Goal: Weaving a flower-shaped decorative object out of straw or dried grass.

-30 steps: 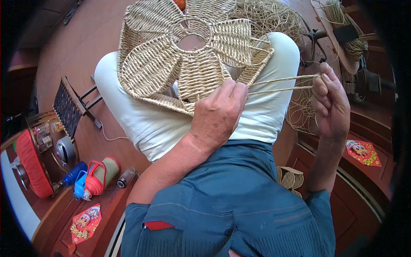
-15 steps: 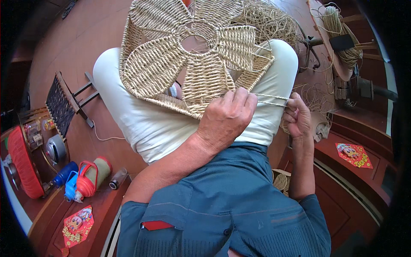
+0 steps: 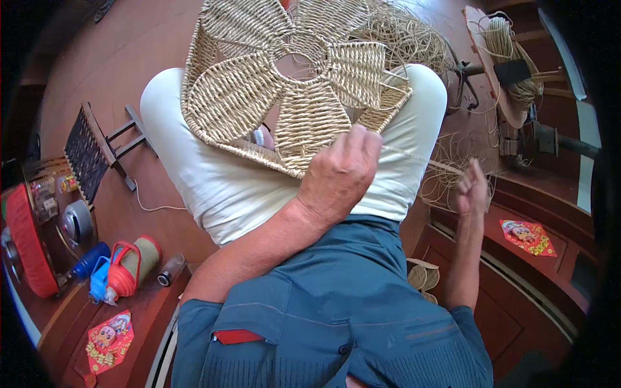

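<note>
A woven straw piece with petal-shaped panels round a central ring (image 3: 310, 123) rests across my knees. My left hand (image 3: 341, 167) is closed at its near edge, over the tip of the lowest petal, with fingers pinched together there. From that spot a pale straw cord (image 3: 424, 158) stretches to the right. Its other end is in my right hand (image 3: 473, 189), closed and held out beyond my right knee. What lies under my left fingers is hidden. Bare rods show beside the right-hand petal.
A tangled heap of straw cord (image 3: 407, 35) lies beyond my right knee, near a wooden stand with a wound cord bundle (image 3: 511, 55). On the left are a folding stool (image 3: 90, 152), a red-handled jug (image 3: 126, 271), a small jar (image 3: 171, 270) and a red-covered round container (image 3: 29, 239).
My right hand has moved outward to the right, drawing the cord longer. The two cord strands seen before now look like one line. My left hand stays at the woven edge.
</note>
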{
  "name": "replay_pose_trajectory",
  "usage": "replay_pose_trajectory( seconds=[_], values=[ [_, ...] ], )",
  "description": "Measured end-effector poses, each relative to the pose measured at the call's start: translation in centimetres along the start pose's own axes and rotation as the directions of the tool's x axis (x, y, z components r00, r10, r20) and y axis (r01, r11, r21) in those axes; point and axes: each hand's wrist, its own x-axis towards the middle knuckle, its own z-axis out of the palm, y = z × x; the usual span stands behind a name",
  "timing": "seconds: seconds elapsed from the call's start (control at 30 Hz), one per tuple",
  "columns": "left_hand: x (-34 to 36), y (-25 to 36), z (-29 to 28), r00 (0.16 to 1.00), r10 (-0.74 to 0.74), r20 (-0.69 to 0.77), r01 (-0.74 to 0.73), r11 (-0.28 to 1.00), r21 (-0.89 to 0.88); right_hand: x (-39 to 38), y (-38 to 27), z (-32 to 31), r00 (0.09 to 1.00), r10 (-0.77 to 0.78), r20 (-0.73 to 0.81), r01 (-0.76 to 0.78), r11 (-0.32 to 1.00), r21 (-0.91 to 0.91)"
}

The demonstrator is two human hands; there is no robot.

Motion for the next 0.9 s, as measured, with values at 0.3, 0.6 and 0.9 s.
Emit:
replay_pose_trajectory(
  seconds=[0.3,0.6,0.9],
  values=[
    [-1.4,-2.5,-2.8,0.926,-0.378,-0.023,0.321,0.816,-0.482,-11.7,2.3,15.6,0.593,-0.506,0.626,0.805,0.365,-0.468],
    [-1.3,-3.1,-3.6,0.918,-0.386,0.091,0.387,0.826,-0.41,-13.3,7.9,22.2,0.407,-0.473,0.781,0.913,0.243,-0.329],
    [-0.9,-4.5,-4.5,0.862,-0.451,0.233,0.489,0.615,-0.619,-13.9,7.8,22.1,0.409,-0.369,0.834,0.912,0.166,-0.374]
  ],
)
